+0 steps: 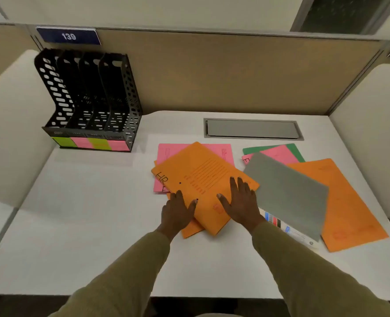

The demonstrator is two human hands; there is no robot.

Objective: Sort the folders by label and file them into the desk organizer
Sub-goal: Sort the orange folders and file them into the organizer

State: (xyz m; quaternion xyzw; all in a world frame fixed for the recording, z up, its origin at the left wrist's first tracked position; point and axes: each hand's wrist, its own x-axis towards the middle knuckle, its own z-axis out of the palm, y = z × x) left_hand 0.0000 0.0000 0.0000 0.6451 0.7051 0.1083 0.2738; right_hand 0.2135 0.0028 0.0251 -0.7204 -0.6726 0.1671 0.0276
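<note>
An orange folder marked "HR" (203, 177) lies on top of a pile at the desk's middle, over another orange folder (190, 231) and a pink folder (166, 152). My left hand (178, 211) rests flat on its near left edge, fingers straight. My right hand (240, 202) lies flat on its right part, fingers spread. To the right lie a grey folder (287, 193), an orange folder (349, 209), a pink folder (278, 154) and a green folder (294, 148). The black desk organizer (91, 99) with several slots stands at the back left.
Green and pink sticky labels (91, 144) run along the organizer's front. A grey cable hatch (252, 129) is set into the white desk (86, 213). A tan partition (235, 72) with a plate reading 139 (68, 36) closes the back. A colour-striped card (287, 229) pokes from under the grey folder.
</note>
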